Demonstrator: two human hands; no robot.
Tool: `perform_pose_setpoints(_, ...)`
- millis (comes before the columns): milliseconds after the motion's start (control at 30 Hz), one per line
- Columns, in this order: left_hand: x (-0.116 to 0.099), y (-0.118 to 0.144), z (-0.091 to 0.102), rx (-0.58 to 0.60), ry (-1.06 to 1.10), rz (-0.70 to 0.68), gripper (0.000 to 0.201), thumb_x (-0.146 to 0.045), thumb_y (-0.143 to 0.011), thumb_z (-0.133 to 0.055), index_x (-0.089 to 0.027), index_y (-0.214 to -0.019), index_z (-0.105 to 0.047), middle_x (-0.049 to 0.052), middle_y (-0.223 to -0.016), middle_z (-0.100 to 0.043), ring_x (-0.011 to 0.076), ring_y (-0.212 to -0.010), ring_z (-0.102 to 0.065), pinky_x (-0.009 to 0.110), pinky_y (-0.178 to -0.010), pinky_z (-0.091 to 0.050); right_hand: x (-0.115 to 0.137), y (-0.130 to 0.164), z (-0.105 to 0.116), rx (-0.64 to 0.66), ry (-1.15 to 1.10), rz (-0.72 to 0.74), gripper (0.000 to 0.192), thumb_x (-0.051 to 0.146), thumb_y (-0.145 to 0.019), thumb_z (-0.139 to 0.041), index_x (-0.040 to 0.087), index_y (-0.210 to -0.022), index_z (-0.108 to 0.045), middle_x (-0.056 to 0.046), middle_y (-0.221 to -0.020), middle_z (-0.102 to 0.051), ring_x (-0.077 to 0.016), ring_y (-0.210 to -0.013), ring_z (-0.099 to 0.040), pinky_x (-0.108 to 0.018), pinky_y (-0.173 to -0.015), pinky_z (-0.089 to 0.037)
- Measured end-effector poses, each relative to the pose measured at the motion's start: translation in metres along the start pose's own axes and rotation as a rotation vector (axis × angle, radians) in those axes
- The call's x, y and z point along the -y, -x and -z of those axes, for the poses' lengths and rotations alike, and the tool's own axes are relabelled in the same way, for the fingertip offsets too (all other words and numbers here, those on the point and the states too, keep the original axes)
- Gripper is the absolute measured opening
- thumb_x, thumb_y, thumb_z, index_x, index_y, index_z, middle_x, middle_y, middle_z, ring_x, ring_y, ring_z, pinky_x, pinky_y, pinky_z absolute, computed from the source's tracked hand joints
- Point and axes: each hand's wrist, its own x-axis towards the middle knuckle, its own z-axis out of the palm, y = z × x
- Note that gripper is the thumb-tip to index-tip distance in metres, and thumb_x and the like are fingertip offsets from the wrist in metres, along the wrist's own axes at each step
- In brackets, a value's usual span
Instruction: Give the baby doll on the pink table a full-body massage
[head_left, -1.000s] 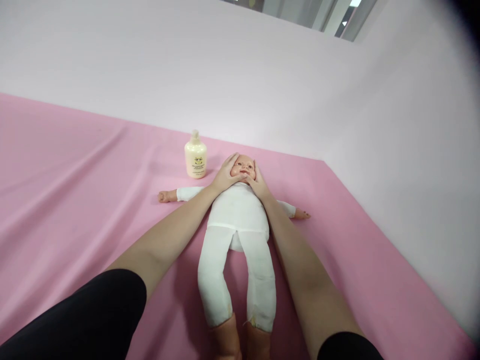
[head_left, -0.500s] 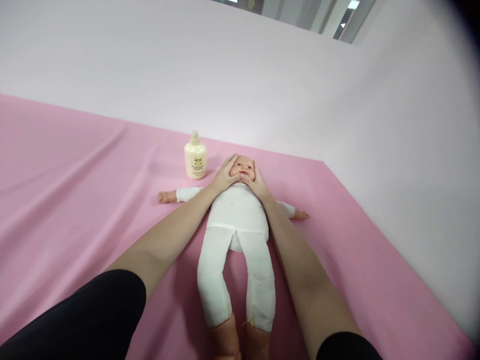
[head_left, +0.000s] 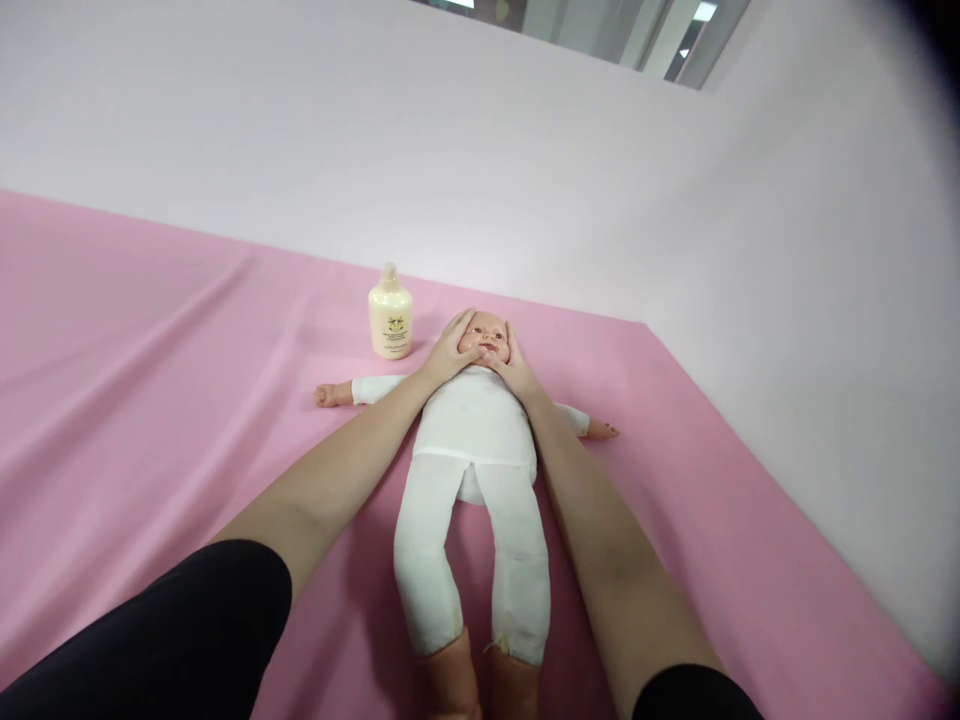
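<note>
A baby doll (head_left: 477, 415) lies on its back, its head away from me and its arms stretched out sideways. White cloth covers its body and limbs; the head, hands and feet are bare. My left hand (head_left: 451, 350) cups the left side of the doll's head, fingers along the cheek and temple. On the other side my right hand (head_left: 516, 362) holds the head in the same way. Both thumbs meet near the chin, just below the mouth. My fingertips are partly hidden beside the head.
A cream-coloured pump bottle (head_left: 390, 318) with a dark printed label stands to the left of the doll's head. Pink cloth (head_left: 187, 370), creased at the left, covers the surface. White walls (head_left: 375, 140) rise behind it and on the right, with a window opening (head_left: 592, 30) at the top.
</note>
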Motion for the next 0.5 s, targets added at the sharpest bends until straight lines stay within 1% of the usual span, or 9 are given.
perform_pose_setpoints(67,-0.0034,0.0012,0.0019,0.017,-0.017,0.004,0.088,-0.064,-0.076,-0.055,-0.015,-0.144,-0.03,0.014,-0.151,-0.028,0.0286,-0.14,-0.025,0.043,-0.115,-0.019,0.0015,0.0004,0.0014,0.004,0.005,-0.006,0.12,0.06,-0.063,-0.072,0.022,-0.15,0.002,-0.006,-0.154,-0.022,-0.0228,-0.142,-0.022,-0.038,-0.118,-0.02)
perform_pose_setpoints(200,-0.0041,0.0011,-0.0002,-0.011,-0.001,0.006,0.07,-0.058,-0.088,-0.037,-0.014,-0.143,-0.032,0.013,-0.151,-0.029,0.0243,-0.14,-0.023,0.041,-0.117,-0.015,0.0007,-0.001,0.0025,0.022,-0.062,-0.026,0.121,0.056,-0.062,-0.075,0.023,-0.15,0.003,-0.007,-0.153,-0.025,-0.023,-0.14,-0.028,-0.039,-0.116,-0.024)
perform_pose_setpoints(300,-0.0027,0.0001,-0.0014,-0.023,0.024,0.023,0.065,-0.054,-0.091,-0.032,-0.013,-0.142,-0.032,0.012,-0.151,-0.029,0.0224,-0.141,-0.023,0.039,-0.117,-0.014,0.0004,-0.0007,0.0021,0.059,-0.123,-0.027,0.131,0.049,-0.057,-0.081,0.022,-0.149,0.009,-0.01,-0.152,-0.027,-0.0241,-0.138,-0.033,-0.039,-0.114,-0.028)
perform_pose_setpoints(367,-0.0031,-0.0002,-0.0006,-0.01,0.037,0.03,0.068,-0.055,-0.09,-0.036,-0.013,-0.143,-0.031,0.013,-0.151,-0.028,0.0233,-0.141,-0.023,0.039,-0.117,-0.015,0.0007,0.0002,0.0023,0.083,-0.139,-0.014,0.137,0.042,-0.053,-0.085,0.024,-0.148,0.012,-0.01,-0.152,-0.027,-0.0248,-0.137,-0.035,-0.04,-0.113,-0.031)
perform_pose_setpoints(400,-0.0038,-0.0003,0.0001,0.001,0.038,0.033,0.072,-0.056,-0.087,-0.042,-0.013,-0.143,-0.031,0.013,-0.151,-0.027,0.0245,-0.141,-0.023,0.04,-0.117,-0.015,0.0004,0.0004,0.0026,0.089,-0.145,-0.011,0.137,0.039,-0.052,-0.085,0.025,-0.148,0.013,-0.009,-0.152,-0.027,-0.0249,-0.136,-0.035,-0.04,-0.113,-0.032)
perform_pose_setpoints(500,-0.0071,-0.0006,0.0022,0.032,0.014,0.057,0.093,-0.056,-0.07,-0.066,-0.013,-0.144,-0.028,0.015,-0.151,-0.026,0.0293,-0.14,-0.023,0.042,-0.116,-0.018,-0.0043,-0.0019,0.0043,0.088,-0.173,-0.036,0.132,0.031,-0.054,-0.084,0.029,-0.148,0.009,-0.005,-0.152,-0.027,-0.0246,-0.136,-0.036,-0.041,-0.112,-0.033)
